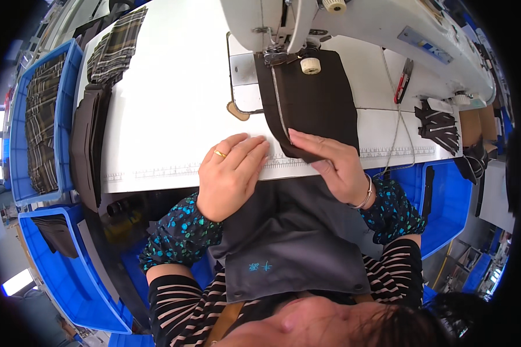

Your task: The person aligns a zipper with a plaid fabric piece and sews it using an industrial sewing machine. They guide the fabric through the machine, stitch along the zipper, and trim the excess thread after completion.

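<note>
— So where is the cloth right now?

— The dark fabric piece (312, 104) lies flat on the white desk (173, 104), its far end under the presser foot (276, 56) of the sewing machine (359, 23), its near edge hanging just over the desk's front lip. A pale seam line runs down its left side.

— And the hands?

— The right hand (336, 165) lies flat on the near corner of the fabric, fingers stretched out and pressing it down, not pinching. The left hand (233, 173) rests just beside the cloth's left edge, fingers loosely curled on the bare desk and the printed ruler strip (173, 170); it holds nothing.

— What could go wrong, in your view?

— I'd judge the chief risk is the seam drifting. Only one hand bears on the cloth, and at the corner, so uneven pressure could swing the piece off the line. The small yellow-white bobbin (310, 65) sits on the fabric near the foot; if the cloth moves it could roll or snag.

— Anything else close by?

— Red-handled snips (403, 81) lie well to the right, and a stack of dark pieces (90, 144) at the desk's left edge beside the blue bin (69, 75) of plaid cloth. Fingers creeping toward the needle would be the other hazard.
</note>
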Tool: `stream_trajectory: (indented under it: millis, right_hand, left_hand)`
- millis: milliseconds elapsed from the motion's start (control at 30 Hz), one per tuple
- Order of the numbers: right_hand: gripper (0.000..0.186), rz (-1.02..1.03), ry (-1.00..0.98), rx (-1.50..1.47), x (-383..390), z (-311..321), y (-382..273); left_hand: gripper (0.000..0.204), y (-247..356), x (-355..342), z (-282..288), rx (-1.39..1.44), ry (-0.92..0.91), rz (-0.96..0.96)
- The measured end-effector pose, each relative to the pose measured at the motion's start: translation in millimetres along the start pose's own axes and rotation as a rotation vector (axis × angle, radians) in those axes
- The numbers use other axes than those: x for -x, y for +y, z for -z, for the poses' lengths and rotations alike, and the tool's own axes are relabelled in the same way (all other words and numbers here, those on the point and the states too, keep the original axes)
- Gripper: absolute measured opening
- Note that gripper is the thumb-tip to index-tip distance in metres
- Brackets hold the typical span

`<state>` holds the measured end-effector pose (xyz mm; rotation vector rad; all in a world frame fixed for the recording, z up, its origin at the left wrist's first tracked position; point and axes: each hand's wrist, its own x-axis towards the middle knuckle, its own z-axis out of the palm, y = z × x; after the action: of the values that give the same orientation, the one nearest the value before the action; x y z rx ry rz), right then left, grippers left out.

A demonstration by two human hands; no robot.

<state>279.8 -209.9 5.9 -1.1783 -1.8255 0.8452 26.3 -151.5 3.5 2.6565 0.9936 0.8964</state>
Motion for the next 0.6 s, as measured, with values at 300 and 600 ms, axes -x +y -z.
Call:
stream_trajectory:
  millis: [300,600]
  right_hand:
    - [0.04,-0.022,-0.014,0.019,0,-1,-3]
    - [0.042,-0.005,-0.069,0.077,-2,-2,-4]
  left_hand:
    - [0.025,11,-5,-12,0.089,0.111,-0.077]
    - [0.03,5,-1,-18,-0.076,0.145,-0.273]
